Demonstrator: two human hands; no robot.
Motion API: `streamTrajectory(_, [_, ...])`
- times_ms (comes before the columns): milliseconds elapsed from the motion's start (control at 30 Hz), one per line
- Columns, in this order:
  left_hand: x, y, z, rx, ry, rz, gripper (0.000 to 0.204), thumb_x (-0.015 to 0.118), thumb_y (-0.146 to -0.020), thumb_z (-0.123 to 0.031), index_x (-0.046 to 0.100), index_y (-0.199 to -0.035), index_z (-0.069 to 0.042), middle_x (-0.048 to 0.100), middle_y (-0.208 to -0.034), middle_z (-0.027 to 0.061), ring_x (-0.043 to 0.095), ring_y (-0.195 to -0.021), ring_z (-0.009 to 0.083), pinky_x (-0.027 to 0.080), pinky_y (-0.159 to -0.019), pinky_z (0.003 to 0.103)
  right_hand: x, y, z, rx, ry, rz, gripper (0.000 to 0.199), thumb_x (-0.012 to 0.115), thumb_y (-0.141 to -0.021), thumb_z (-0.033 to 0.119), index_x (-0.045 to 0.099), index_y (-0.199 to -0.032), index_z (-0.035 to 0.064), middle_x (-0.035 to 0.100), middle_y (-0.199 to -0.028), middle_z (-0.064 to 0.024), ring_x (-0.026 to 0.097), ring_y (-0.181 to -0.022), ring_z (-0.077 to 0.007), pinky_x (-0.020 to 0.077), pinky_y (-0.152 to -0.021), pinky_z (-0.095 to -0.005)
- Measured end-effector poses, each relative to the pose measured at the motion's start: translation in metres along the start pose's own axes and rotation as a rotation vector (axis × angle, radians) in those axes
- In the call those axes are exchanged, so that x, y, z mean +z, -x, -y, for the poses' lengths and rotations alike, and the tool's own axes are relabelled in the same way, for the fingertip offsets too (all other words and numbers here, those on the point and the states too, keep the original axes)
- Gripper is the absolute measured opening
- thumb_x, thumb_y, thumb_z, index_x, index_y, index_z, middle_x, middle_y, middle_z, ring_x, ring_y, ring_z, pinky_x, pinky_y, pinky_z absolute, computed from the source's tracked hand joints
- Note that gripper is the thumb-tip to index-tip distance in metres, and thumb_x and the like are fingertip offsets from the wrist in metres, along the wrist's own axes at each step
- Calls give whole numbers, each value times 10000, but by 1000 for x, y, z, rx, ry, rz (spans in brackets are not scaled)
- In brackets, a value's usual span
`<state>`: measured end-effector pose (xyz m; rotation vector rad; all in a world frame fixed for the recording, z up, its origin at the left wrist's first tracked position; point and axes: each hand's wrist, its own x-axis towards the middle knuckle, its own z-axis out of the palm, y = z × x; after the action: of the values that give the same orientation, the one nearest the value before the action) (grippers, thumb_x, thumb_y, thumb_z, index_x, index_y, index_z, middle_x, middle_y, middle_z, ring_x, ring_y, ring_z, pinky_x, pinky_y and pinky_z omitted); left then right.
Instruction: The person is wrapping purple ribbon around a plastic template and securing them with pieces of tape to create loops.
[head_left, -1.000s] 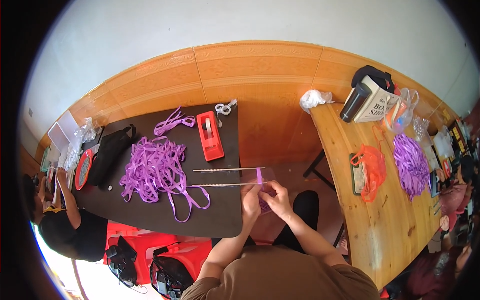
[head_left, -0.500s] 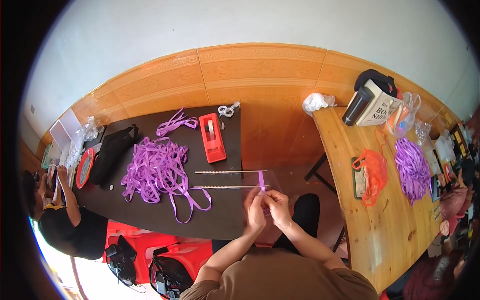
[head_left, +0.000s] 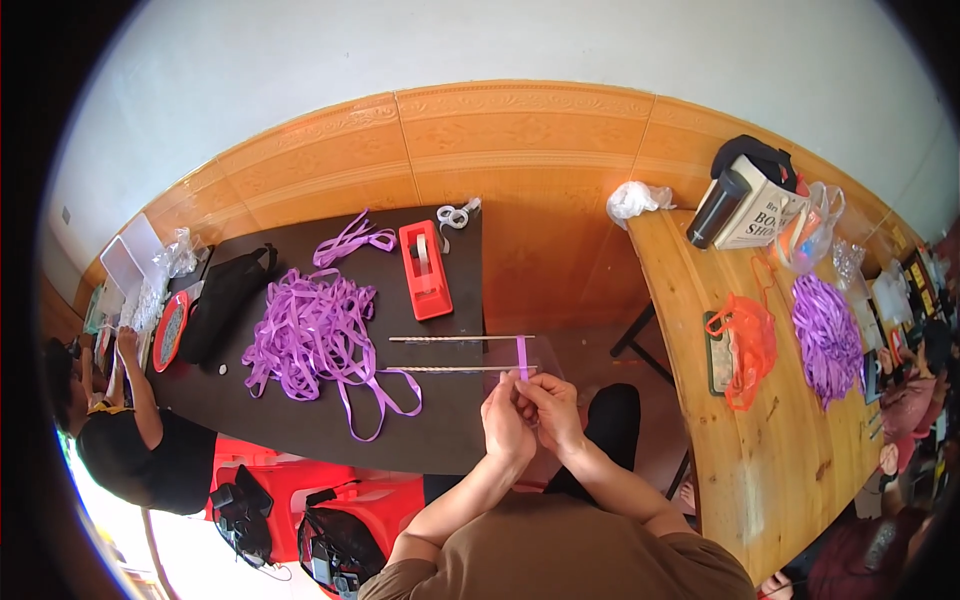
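Purple flat ribbon strip is run across two slender pale rods, past the right edge of the dark brown rectangular table. Near its lower end it is pinched by the right hand; the left hand is held just beside, its exact grip hidden. Ribbon is best kept flat and evenly taut, without the rods being pulled together.

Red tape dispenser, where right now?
Head view, left of centre: the tape dispenser stands on the dark table, right of the purple ribbon pile and beyond the two thin sticks.
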<state>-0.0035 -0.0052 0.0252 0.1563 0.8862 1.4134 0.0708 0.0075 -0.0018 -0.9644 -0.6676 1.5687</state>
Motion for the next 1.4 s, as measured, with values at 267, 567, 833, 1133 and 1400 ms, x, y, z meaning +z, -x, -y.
streamTrajectory(267, [-1,-13,-20,-240,-14,56,350,382,-961,-336,583,-899,-56,447,-674,0,357,-588,125,297,-544,272,6,4,7,15,-14,-17,144,635,-850,135,618,-724,67,580,-601,-3,491,-474,-52,355,-432,-165])
streamTrajectory(567, [-6,-9,-31,-341,34,126,446,346,-962,-387,501,-1136,-7,560,-1100,122,479,-1020,212,342,-883,360,-2,4,46,-168,67,-41,159,622,-863,163,644,-784,27,597,-643,-20,494,-514,-44,363,-466,-167])
streamTrajectory(833, [-4,-5,-31,-357,163,148,508,366,-955,-400,392,-1196,46,426,-1279,178,372,-1229,286,201,-1058,406,57,-76,67,-416,479,312,115,620,-847,76,626,-929,-5,616,-802,-30,550,-736,-70,418,-606,-205])
streamTrajectory(1133, [-8,-5,-27,-335,205,143,513,396,-940,-456,454,-1152,7,485,-1162,124,419,-1142,262,280,-1004,402,124,-156,43,-80,631,262,242,676,-806,227,654,-728,-1,590,-630,-45,515,-614,-84,418,-561,-278])
streamTrajectory(1400, [3,6,-37,-296,214,208,530,326,-964,-435,423,-1221,19,473,-1212,127,425,-1140,241,309,-995,377,147,-154,26,-172,367,146,157,649,-798,121,655,-744,-26,619,-694,-49,524,-646,-81,438,-597,-269])
